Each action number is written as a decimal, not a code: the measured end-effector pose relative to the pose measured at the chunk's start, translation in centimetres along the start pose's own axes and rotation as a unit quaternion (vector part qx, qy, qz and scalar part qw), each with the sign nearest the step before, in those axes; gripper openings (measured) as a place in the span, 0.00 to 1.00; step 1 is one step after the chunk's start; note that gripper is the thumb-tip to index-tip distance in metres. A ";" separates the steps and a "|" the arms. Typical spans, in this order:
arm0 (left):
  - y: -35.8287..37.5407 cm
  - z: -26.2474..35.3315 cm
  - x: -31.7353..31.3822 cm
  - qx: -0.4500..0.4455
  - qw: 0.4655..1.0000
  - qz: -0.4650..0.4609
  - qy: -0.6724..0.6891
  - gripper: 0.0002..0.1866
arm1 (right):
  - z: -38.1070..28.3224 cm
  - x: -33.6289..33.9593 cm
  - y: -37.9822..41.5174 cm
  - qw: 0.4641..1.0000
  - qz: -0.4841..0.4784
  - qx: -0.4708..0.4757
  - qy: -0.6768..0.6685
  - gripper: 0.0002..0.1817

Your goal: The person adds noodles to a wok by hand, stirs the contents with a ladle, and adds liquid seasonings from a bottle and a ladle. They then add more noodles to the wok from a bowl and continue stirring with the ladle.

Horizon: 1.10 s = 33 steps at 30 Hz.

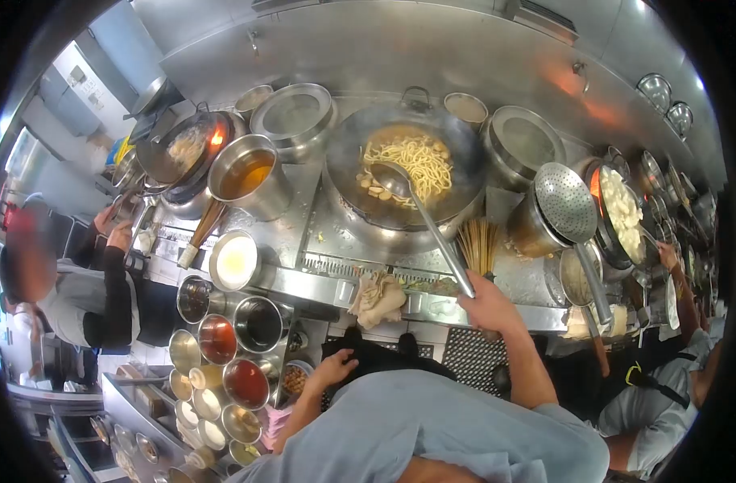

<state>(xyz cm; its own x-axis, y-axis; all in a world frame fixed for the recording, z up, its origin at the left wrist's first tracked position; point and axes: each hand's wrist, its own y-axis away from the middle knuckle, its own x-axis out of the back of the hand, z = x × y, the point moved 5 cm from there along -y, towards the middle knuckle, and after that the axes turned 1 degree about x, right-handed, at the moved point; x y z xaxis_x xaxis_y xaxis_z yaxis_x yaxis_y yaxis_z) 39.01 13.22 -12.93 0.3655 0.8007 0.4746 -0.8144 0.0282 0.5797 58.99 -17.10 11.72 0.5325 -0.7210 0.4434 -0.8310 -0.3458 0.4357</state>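
Note:
My right hand (490, 304) is closed around the long handle of a metal ladle (439, 233). The ladle's bowl rests among thick noodles (420, 165) and round sliced pieces in brown liquid. They lie in a large dark wok (348, 145) on the stove in front of me. My left hand (336, 368) hangs low by my body, its fingers loosely extended and holding nothing visible. Close to it, on the left, stand a metal pot of red sauce (246, 382) and a bowl of chopped pieces (295, 378).
A folded cloth (378, 299) hangs at the stove's front edge. Bamboo brushes (478, 245) stand right of the wok; a perforated strainer (564, 201) sits over a pot. Left is a pot of amber liquid (251, 173). Co-workers (94, 290) work at woks on both sides, one with flames.

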 end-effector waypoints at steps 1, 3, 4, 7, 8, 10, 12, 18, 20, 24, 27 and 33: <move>-0.1 0.0 0.1 -0.008 1.000 0.017 0.023 0.30 | -0.1 0.1 -0.3 1.000 0.000 -0.005 0.002 0.24; -0.6 -0.8 -0.3 0.006 1.000 -0.025 0.004 0.30 | -0.3 0.0 -1.5 1.000 -0.002 -0.006 0.002 0.22; -0.6 -1.6 -0.3 0.013 0.999 -0.048 -0.008 0.30 | -0.3 -0.4 -2.3 1.000 -0.005 -0.005 -0.001 0.21; -0.5 -2.5 0.6 -0.027 0.994 -0.078 -0.065 0.30 | -0.9 -1.7 -2.9 1.000 -0.017 -0.012 -0.021 0.19; -0.7 -3.0 1.1 -0.003 0.996 -0.064 -0.069 0.30 | -1.3 -2.0 -3.1 0.999 -0.023 -0.014 -0.029 0.18; 0.2 -2.2 3.4 0.049 0.995 -0.039 -0.078 0.29 | -1.9 -1.8 -3.0 0.999 -0.011 -0.042 -0.031 0.18; 0.4 -3.4 4.5 0.061 0.998 -0.024 -0.023 0.30 | -0.9 -2.2 -3.4 0.998 -0.005 -0.061 -0.023 0.19; 1.2 -4.8 4.4 0.057 0.998 -0.005 -0.027 0.31 | 0.1 -3.6 -4.3 0.907 -0.102 -0.079 -0.400 0.22; 0.7 -5.3 3.7 0.036 0.998 -0.018 -0.046 0.31 | 0.2 -3.9 -4.5 0.837 -0.132 -0.093 -0.523 0.22; 0.7 -4.9 3.5 0.014 0.998 -0.040 -0.036 0.31 | -2.0 -5.1 -4.5 0.904 -0.080 -0.097 -0.408 0.22; 0.2 -4.9 4.0 0.007 0.998 -0.041 -0.043 0.30 | -3.1 -5.9 -5.8 0.973 -0.027 -0.036 -0.226 0.22; 0.1 -4.1 5.1 0.031 0.999 -0.012 -0.026 0.28 | -3.1 -6.2 -7.9 0.908 -0.092 -0.049 -0.407 0.19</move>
<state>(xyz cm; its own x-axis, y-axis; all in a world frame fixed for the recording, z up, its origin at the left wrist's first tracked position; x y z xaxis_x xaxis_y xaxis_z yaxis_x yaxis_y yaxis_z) 38.96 19.78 -13.15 0.4097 0.7675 0.4931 -0.7756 0.0085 0.6311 62.77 -7.97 7.95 0.3322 -0.8754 -0.3511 -0.7011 -0.4782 0.5290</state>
